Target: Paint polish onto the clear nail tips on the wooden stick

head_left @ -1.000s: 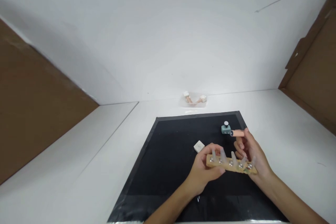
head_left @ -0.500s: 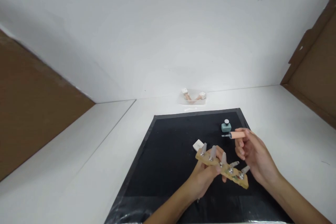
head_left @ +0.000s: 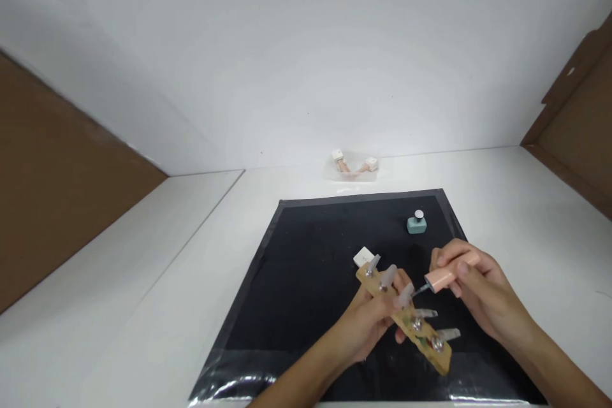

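My left hand (head_left: 368, 319) grips a yellowish nail stand (head_left: 433, 356) that slants down to the right and bears several clear nail tips on metal mounts. Between the thumb and fingers of my right hand (head_left: 482, 284) is a pink-handled brush (head_left: 442, 275), its bristle end at the middle nail tip (head_left: 405, 295); whether they touch is too small to tell. Beyond the stand's upper end lies a white block (head_left: 363, 257) on the black mat. A teal bottle (head_left: 416, 225) with a round silvery-white top stands farther back.
The black mat (head_left: 306, 255) lies on a white table (head_left: 191, 280). Behind it is a clear tray (head_left: 354, 176) holding white blocks with pinkish pieces. A white wall rises at the back, with brown boards at both sides.
My right hand has turned the brush and brought it down from beside the teal bottle to the middle nail tip. The stand is tilted more steeply, and the view has shifted slightly.
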`<control>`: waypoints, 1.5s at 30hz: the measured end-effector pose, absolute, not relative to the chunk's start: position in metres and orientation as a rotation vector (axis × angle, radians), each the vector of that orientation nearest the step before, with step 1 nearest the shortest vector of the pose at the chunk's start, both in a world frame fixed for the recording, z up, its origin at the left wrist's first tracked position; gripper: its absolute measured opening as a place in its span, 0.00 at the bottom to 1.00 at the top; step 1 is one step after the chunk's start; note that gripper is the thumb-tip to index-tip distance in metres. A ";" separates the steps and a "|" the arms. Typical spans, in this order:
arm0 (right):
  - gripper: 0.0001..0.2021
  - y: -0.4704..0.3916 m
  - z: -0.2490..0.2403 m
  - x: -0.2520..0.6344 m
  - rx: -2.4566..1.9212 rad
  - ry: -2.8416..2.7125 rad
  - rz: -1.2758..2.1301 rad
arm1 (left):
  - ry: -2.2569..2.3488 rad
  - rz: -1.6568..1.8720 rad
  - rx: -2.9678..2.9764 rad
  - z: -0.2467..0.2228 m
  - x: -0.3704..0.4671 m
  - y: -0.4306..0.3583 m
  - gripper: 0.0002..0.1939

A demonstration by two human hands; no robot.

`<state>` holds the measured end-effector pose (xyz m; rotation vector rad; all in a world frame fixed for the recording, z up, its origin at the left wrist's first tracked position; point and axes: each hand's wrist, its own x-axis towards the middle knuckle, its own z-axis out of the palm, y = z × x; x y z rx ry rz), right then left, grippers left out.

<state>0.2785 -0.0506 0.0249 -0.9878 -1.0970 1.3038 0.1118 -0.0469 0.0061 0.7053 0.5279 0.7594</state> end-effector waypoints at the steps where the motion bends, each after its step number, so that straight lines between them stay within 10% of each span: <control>1: 0.17 -0.050 0.024 0.278 -0.995 -1.099 1.302 | 0.526 0.745 0.688 0.006 0.111 -0.047 0.16; 45: 0.21 -0.052 0.019 0.265 -0.761 -1.746 0.554 | 0.463 0.488 0.300 -0.027 0.106 -0.045 0.08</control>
